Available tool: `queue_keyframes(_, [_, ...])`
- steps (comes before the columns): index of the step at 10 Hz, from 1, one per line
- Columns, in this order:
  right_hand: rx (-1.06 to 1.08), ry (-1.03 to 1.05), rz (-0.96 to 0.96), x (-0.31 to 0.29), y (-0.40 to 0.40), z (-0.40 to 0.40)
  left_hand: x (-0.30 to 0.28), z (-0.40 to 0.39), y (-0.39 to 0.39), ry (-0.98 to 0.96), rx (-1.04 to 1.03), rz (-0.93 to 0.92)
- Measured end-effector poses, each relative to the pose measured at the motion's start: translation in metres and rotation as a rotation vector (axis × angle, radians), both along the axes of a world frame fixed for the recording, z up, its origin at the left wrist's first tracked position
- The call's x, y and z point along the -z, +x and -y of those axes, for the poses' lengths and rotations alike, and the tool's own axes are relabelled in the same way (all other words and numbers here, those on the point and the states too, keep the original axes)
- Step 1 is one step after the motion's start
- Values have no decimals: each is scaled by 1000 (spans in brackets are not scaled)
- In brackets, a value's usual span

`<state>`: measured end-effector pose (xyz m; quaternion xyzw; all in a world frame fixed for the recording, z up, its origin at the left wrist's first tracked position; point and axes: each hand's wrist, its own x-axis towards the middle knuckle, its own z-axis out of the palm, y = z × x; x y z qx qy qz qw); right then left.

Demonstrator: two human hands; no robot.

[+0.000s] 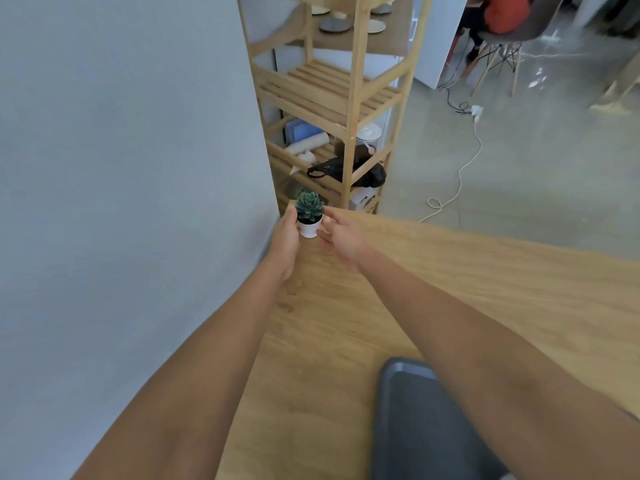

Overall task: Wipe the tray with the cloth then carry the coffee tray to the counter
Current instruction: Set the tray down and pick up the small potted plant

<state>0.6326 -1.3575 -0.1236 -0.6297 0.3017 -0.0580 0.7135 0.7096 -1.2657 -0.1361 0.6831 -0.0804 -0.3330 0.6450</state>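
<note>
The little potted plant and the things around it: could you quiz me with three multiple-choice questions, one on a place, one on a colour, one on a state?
1. Where does the potted plant stand?
A. far corner of the wooden table
B. on the shelf unit
C. on the tray

2. What colour is its pot?
A. red
B. white
C. black

3. How are the hands placed?
A. both flat on the tray
B. one on each side of the pot
C. both out of sight

Answers:
1 A: it sits at the table's far end by the wall.
2 B: the pot is plainly white.
3 B: left hand and right hand flank it.
</note>
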Motion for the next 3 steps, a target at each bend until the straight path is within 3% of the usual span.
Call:
queue_keyframes(2, [-9, 11, -45, 2, 7, 6, 2, 5, 8, -32, 2, -67])
queue_keyframes(3, [-40, 0, -86, 4, 2, 11, -3, 3, -2, 30, -54, 14])
